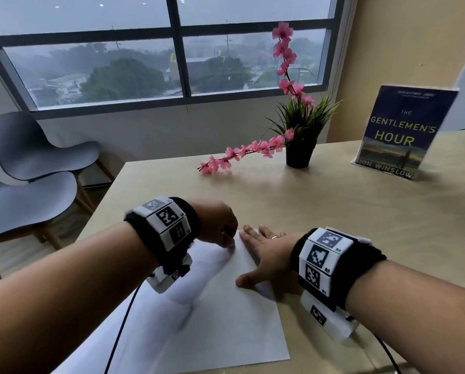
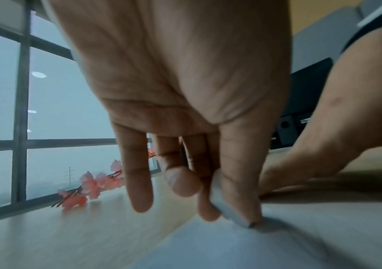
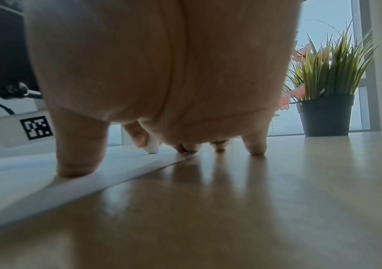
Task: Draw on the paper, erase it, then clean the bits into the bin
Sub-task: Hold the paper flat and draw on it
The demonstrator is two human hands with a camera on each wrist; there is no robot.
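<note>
A white sheet of paper point(image 1: 212, 306) lies on the wooden table point(image 1: 334, 211) in front of me. My left hand point(image 1: 220, 225) pinches a small white eraser point(image 2: 226, 205) between thumb and fingers, its lower end pressed on the paper near the far edge. The same eraser point(image 3: 152, 144) shows in the right wrist view. My right hand point(image 1: 263, 255) lies flat with fingers spread, thumb on the paper's right side and fingertips point(image 3: 255, 149) across its far corner onto the table. No drawn marks, pencil or bin show.
A black pot with green grass and pink flowers point(image 1: 300, 147) stands at the back of the table, one flower branch point(image 1: 236, 155) trailing over the tabletop. A book point(image 1: 404, 133) stands upright at back right. Grey chairs point(image 1: 29, 168) sit left of the table.
</note>
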